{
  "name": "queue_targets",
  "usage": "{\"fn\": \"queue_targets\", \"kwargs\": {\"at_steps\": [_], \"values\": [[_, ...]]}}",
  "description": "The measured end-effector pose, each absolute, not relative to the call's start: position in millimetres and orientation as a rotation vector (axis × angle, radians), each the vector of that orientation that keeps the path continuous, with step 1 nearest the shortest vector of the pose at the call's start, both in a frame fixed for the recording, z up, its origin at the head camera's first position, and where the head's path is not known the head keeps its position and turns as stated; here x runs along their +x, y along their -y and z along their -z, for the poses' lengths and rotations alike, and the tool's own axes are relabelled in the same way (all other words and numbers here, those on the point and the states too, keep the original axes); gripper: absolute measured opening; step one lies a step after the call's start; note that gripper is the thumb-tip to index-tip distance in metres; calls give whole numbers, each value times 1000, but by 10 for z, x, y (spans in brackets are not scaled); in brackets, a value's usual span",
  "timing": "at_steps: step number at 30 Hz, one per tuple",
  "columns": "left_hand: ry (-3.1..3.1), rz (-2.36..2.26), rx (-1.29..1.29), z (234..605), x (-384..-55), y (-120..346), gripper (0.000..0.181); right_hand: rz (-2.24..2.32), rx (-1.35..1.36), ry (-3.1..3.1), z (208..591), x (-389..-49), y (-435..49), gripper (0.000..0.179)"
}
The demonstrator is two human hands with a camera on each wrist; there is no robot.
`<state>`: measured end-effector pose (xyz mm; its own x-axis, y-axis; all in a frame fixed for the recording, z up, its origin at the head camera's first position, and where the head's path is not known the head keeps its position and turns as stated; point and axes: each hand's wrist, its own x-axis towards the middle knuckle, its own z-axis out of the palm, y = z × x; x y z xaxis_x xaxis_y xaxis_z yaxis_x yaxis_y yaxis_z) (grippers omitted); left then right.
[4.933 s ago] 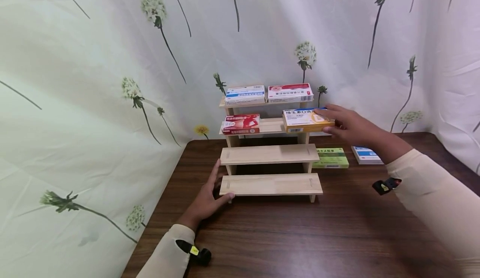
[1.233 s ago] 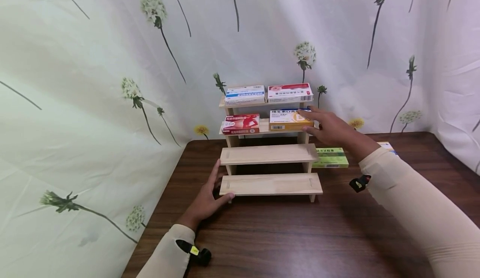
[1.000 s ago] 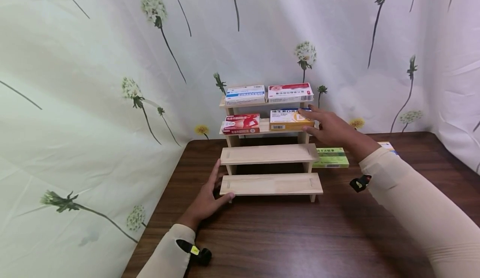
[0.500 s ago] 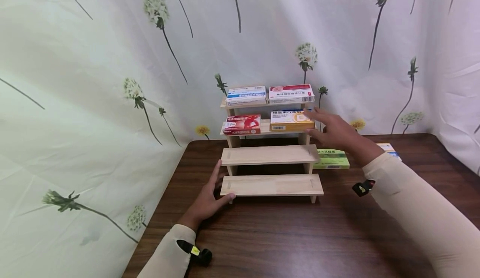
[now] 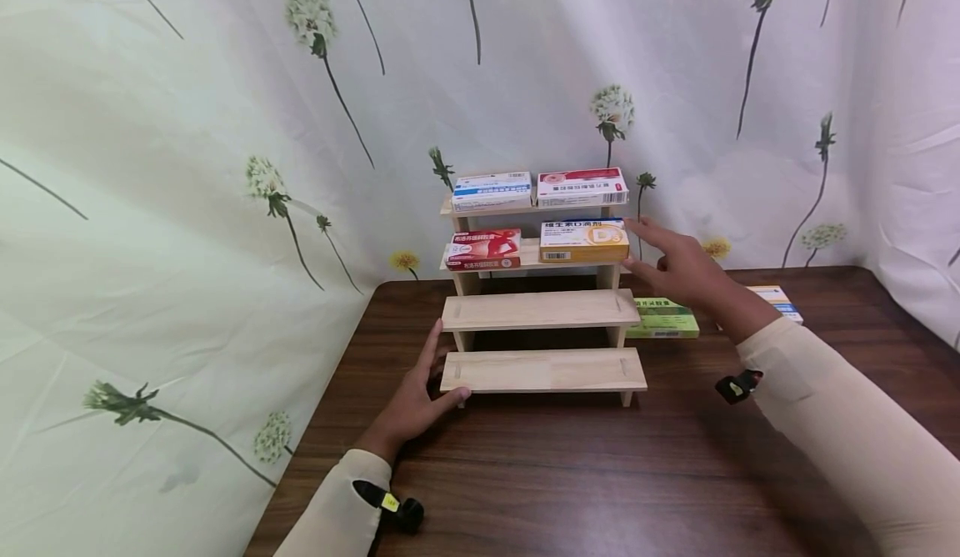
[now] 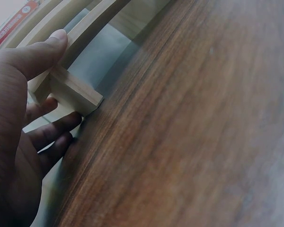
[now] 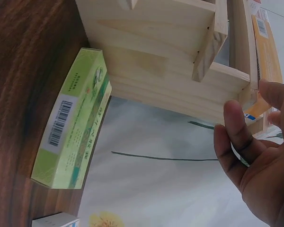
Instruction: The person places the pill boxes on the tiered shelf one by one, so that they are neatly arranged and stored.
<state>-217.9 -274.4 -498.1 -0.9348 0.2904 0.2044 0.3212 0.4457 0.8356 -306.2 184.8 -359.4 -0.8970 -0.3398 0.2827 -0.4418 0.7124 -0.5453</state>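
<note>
A stepped wooden display stand (image 5: 540, 310) has four shelves. My left hand (image 5: 411, 400) grips its lower left end, thumb on the bottom shelf's front edge and fingers along the side panel (image 6: 73, 94). On the second shelf from the top, a white-and-yellow vitamin D medicine box (image 5: 583, 242) lies flat at the right. My right hand (image 5: 686, 267) is just off that box's right end, thumb and fingers apart with nothing between them. In the right wrist view, the box's yellow side (image 7: 267, 47) shows beyond the fingertips. A red medicine box (image 5: 483, 248) lies left on the same shelf.
The top shelf bears a white-and-blue box (image 5: 491, 191) and a white-and-red box (image 5: 581, 187). Right of the stand, a green box (image 5: 663, 318) and a white-and-blue box (image 5: 776, 303) lie on the dark wooden table (image 5: 570, 474). A flower-print curtain (image 5: 525, 65) hangs behind.
The vitamin D box went left onto the second shelf beside the red box. My right hand has since let go and drawn back to the right. My left hand stays in place.
</note>
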Motion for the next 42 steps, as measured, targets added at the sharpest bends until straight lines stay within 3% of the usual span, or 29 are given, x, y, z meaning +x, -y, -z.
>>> {"fn": "queue_targets", "kwargs": {"at_steps": [42], "values": [[2645, 1493, -579, 4970, -2165, 2751, 115, -1046, 436, 2910, 4023, -3098, -2373, 77]]}}
